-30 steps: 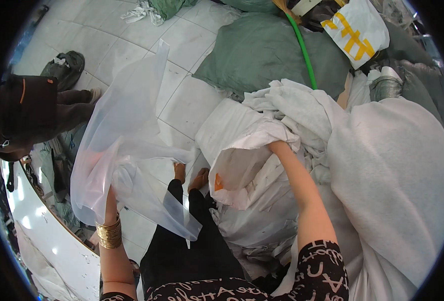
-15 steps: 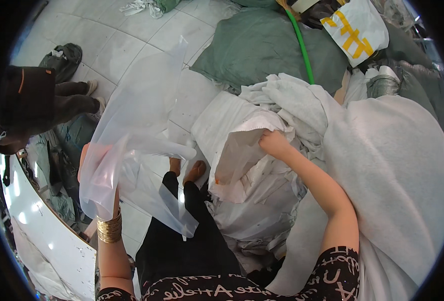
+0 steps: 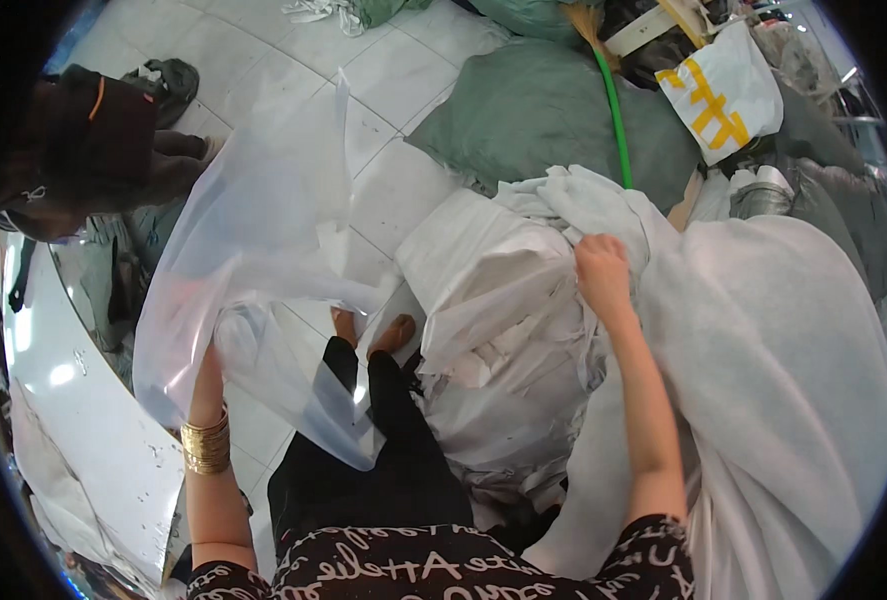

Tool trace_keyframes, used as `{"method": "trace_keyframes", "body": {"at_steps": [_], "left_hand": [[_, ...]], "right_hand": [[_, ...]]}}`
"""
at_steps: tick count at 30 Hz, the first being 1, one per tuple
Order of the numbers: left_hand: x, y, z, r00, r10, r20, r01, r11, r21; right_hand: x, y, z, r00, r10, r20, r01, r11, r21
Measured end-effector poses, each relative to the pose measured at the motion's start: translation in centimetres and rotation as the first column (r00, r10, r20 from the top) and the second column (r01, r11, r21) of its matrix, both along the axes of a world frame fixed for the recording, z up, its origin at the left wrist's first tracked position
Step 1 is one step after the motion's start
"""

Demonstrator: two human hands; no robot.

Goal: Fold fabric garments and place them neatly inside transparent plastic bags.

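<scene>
One hand (image 3: 603,268) — the right, fingers curled — grips the white sack (image 3: 503,280).

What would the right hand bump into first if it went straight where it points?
Probably the bunched white cloth just beyond the right hand, though depth is hard to judge here.

Right grip (image 3: 603,270) — on the white sack (image 3: 505,272)

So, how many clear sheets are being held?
1: the clear sheet, at the left hand, which shows blurred through it. Another could hide in its folds.
</scene>
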State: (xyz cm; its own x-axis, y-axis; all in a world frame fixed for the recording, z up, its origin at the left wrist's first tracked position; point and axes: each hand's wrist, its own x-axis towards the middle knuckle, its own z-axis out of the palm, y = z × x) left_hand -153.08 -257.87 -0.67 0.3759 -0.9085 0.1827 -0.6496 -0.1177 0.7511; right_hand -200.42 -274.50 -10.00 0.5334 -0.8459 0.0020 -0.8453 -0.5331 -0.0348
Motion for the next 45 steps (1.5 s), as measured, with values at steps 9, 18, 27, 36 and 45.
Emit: {"method": "trace_keyframes", "body": {"at_steps": [9,18,27,36,45], "left_hand": [[6.2,5.2,3.9,0.980,0.192,-0.050,-0.196,0.977,-0.084],[11.8,22.5,14.4,0.900,-0.209,-0.383,0.307,0.927,0.215],[11.2,52.5,11.4,0.881,0.224,-0.417,-0.199,0.974,0.104],[11.0,77.5,9.9,0.348,0.842,-0.412,-0.934,0.349,-0.074],[6.7,98.5,14.5,-0.510,0.623,-0.594,-0.660,-0.726,-0.195]], "right_hand": [[7.3,-1.3,22.1,0.610,-0.237,0.756,0.188,0.970,0.152],[35.8,15.3,26.5,0.682,0.078,0.727,-0.644,0.536,0.547],[59.8,48.7,27.9,0.408,0.534,0.741,-0.614,-0.440,0.655],[72.2,71.3,26.5,0.321,0.468,0.824,-0.542,-0.622,0.565],[81.3,89.9,23.3,0.241,0.623,0.745,-0.352,-0.659,0.665]]}}
